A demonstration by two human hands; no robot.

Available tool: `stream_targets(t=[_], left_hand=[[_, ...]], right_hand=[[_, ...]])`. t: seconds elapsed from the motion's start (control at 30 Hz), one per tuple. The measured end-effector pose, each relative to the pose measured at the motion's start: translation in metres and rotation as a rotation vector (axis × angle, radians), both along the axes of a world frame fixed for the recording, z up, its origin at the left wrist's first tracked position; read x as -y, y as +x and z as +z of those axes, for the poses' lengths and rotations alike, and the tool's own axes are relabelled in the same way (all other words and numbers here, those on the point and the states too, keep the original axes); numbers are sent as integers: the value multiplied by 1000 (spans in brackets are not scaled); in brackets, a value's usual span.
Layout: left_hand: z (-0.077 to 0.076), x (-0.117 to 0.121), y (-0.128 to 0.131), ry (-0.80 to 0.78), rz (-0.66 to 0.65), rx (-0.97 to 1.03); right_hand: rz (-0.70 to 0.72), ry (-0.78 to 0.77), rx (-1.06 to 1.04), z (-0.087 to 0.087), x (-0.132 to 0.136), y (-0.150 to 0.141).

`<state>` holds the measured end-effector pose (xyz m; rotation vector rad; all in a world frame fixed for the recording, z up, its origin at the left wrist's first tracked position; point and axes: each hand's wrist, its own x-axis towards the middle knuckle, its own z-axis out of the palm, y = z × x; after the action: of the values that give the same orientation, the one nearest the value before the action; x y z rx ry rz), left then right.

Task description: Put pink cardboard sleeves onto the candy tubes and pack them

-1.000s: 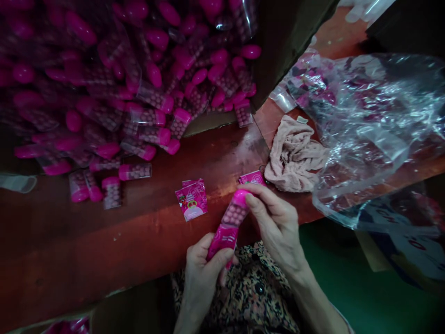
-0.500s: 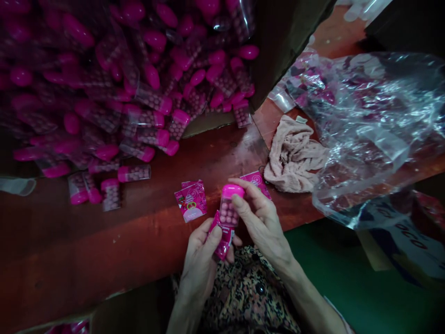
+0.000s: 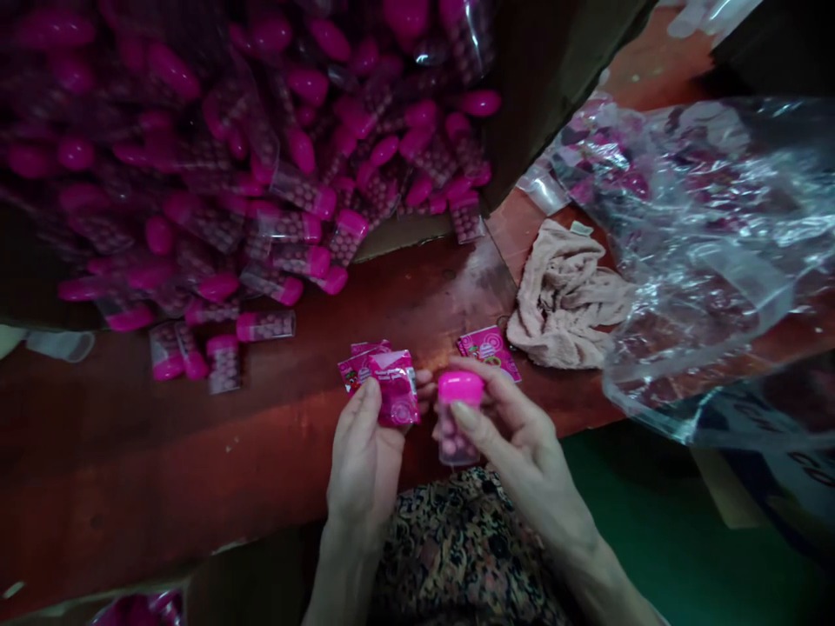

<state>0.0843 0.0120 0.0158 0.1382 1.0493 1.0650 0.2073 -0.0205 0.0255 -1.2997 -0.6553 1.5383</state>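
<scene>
Pink-capped clear plastic tubes (image 3: 196, 156) lie heaped above a red-brown table (image 3: 130, 452). The left hand (image 3: 362, 461), fingers half closed, pinches a pink foil sachet (image 3: 395, 389). Just beside it, the right hand (image 3: 522, 452) curls around a pink-capped tube of pink candies (image 3: 458, 417), held upright. Farther right lie a flat pink sachet (image 3: 489, 352), a crumpled beige cloth (image 3: 561, 300) and a crinkled clear plastic bag (image 3: 704, 243).

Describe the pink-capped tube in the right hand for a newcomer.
Find the reddish-brown wooden bench with the heap of pink-capped tubes on its far side. At its near edge, the right hand holds up a clear plastic tube with a magenta cap and pink balls inside. It is the only tube in a hand, beside the flat pink sachet in the left hand.
</scene>
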Motion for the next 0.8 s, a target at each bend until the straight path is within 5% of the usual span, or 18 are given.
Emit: stream_targets(t=[0.27,0.5,0.8], left_hand=[[14,-16,2,-181,100,68],[11,-10,3,-212,24,162],[10,-10,6,-268,-10,120]], right_hand=[[306,142,383,8,14,-7],[226,-10,78,-1,16,-16],[265,111,314,-10,18,-15]])
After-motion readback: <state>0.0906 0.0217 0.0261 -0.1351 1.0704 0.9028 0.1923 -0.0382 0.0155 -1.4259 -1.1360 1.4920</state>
